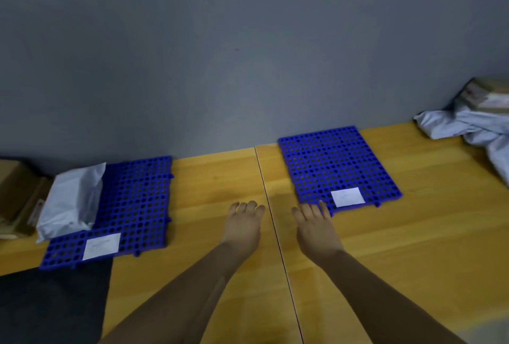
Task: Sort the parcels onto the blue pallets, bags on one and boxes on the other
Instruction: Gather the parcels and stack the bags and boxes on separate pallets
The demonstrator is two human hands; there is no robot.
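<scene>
Head view looks down on a yellow-orange wooden tabletop set against a plain grey wall; a thin dark seam runs front to back between two table sections.

Left hand lies palm down on the wood just left of the seam, fingers extended and held close together, holding nothing. Right hand lies palm down just right of the seam, fingers extended and slightly spread, holding nothing; its fingertips reach the near-left corner of the right pallet, though contact cannot be confirmed. Both forearms are bare.

Left blue perforated plastic pallet sits at the left of the table, its near-left corner overhanging the table edge above a dark floor area. A white paper label lies on its near edge. A white plastic mailer bag rests on the left part of this pallet, extending past its left side.

Right blue perforated plastic pallet sits right of the seam, near the wall, carrying only a white paper label on its near edge.

Brown cardboard boxes stand at the far left edge of the frame, just beside the mailer bag, off the pallet. At the far right, crumpled pale grey plastic bags lie on the table, well apart from the right pallet, with a brown taped cardboard box behind them at the wall. Detail on the labels is too blurred to read.
</scene>
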